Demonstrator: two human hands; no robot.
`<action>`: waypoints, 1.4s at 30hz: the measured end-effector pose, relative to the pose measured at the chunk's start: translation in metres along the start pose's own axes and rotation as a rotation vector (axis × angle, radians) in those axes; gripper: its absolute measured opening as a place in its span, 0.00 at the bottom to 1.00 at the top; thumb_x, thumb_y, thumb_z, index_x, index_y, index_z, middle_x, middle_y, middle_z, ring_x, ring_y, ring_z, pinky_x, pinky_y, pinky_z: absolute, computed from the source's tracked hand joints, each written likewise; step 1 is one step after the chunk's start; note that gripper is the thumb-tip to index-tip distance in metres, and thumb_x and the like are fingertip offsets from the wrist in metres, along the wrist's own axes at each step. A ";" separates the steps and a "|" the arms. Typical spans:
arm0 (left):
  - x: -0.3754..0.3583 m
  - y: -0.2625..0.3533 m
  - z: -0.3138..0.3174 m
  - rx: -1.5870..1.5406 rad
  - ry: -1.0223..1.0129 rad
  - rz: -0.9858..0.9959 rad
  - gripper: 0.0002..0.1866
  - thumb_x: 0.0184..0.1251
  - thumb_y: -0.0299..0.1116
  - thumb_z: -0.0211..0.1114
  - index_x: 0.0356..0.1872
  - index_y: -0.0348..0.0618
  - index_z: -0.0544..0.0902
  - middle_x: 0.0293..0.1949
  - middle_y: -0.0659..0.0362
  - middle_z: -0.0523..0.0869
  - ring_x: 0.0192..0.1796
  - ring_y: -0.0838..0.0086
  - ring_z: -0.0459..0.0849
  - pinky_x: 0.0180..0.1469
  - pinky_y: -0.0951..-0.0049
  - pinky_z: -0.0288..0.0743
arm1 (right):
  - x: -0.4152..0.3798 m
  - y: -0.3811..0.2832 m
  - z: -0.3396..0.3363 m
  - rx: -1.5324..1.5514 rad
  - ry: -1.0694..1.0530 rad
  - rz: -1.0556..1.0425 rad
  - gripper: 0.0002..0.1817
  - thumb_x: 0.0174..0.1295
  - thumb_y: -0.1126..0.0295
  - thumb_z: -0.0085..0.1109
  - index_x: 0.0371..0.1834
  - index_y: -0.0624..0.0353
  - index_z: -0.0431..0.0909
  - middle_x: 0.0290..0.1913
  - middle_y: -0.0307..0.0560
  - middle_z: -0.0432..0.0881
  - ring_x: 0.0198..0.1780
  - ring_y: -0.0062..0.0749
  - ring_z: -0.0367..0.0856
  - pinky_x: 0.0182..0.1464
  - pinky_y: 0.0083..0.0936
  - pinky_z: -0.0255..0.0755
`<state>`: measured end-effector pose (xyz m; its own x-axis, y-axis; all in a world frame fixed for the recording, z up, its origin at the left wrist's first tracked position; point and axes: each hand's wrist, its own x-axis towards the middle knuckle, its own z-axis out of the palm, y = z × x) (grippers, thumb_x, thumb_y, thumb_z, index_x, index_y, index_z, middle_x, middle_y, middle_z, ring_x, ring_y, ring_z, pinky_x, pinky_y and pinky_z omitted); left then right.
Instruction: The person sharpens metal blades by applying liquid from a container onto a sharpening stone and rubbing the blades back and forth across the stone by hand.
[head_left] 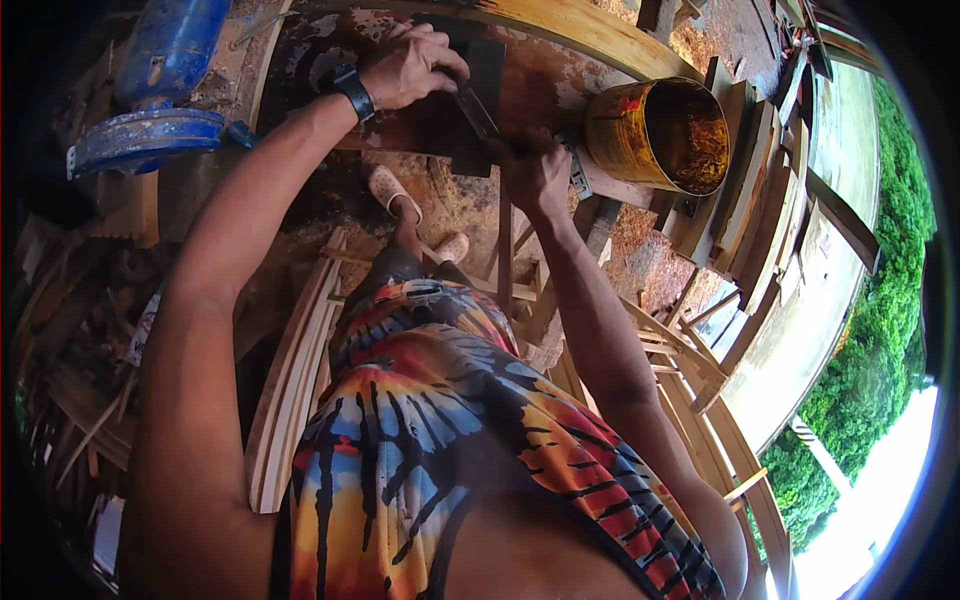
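Note:
Between my two hands slants a narrow, flat metal tool that looks like a chisel point(477, 112). My right hand point(537, 178) is closed around its lower end, where a handle would be hidden by the fingers. Fingertips of my left hand point(408, 66), on the arm with a dark wristwatch, pinch or press its upper end. Beneath the tool lies a dark rectangular sheet or slab point(487, 65), crossing the worn reddish-brown bench top point(415, 128). Exactly how the tool's edge meets the dark piece cannot be made out.
A yellow, rusty can point(622, 128) with shavings inside stands right of my right hand. Blue painted machinery point(165, 60) is at the upper left. Long wooden strips point(290, 380) lean beside my legs, and stacked boards point(745, 190) and wooden frames point(690, 375) fill the right.

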<state>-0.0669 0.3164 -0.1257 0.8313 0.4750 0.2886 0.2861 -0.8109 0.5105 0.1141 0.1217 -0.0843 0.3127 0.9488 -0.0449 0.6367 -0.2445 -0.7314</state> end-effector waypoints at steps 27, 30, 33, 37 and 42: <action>0.004 -0.005 -0.006 -0.033 -0.019 -0.049 0.09 0.57 0.36 0.75 0.39 0.53 0.92 0.28 0.62 0.79 0.41 0.67 0.78 0.49 0.63 0.71 | 0.008 0.016 0.010 -0.115 0.018 -0.096 0.12 0.61 0.61 0.70 0.32 0.60 0.88 0.31 0.54 0.88 0.34 0.49 0.88 0.38 0.41 0.81; -0.006 0.030 -0.001 -0.019 -0.023 -0.029 0.08 0.56 0.36 0.76 0.38 0.55 0.93 0.28 0.63 0.80 0.41 0.66 0.79 0.50 0.62 0.72 | -0.023 0.013 -0.006 -0.050 -0.001 -0.148 0.12 0.62 0.61 0.69 0.32 0.60 0.88 0.32 0.53 0.89 0.36 0.48 0.89 0.38 0.41 0.81; -0.020 0.065 0.012 -0.095 -0.059 -0.078 0.10 0.54 0.38 0.77 0.38 0.57 0.93 0.29 0.65 0.80 0.42 0.68 0.78 0.53 0.63 0.69 | -0.064 0.016 -0.024 -0.197 -0.155 -0.040 0.13 0.63 0.60 0.69 0.34 0.62 0.88 0.28 0.54 0.88 0.32 0.47 0.89 0.37 0.36 0.80; -0.022 0.063 0.015 -0.120 -0.081 -0.089 0.10 0.54 0.40 0.77 0.39 0.60 0.94 0.29 0.67 0.79 0.44 0.70 0.77 0.55 0.64 0.66 | -0.069 0.016 -0.023 -0.063 -0.127 0.135 0.14 0.62 0.60 0.70 0.35 0.61 0.88 0.28 0.54 0.88 0.32 0.47 0.90 0.38 0.36 0.81; 0.001 0.009 -0.004 0.032 -0.026 -0.051 0.09 0.58 0.40 0.75 0.40 0.58 0.93 0.30 0.64 0.80 0.45 0.66 0.79 0.53 0.61 0.69 | -0.008 0.003 0.004 -0.103 0.004 -0.076 0.13 0.63 0.60 0.69 0.33 0.61 0.88 0.31 0.55 0.88 0.32 0.51 0.88 0.38 0.41 0.81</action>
<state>-0.0654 0.3104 -0.1175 0.8271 0.5072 0.2421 0.3429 -0.7967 0.4977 0.1108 0.1137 -0.0889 0.2633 0.9647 0.0105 0.7279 -0.1915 -0.6584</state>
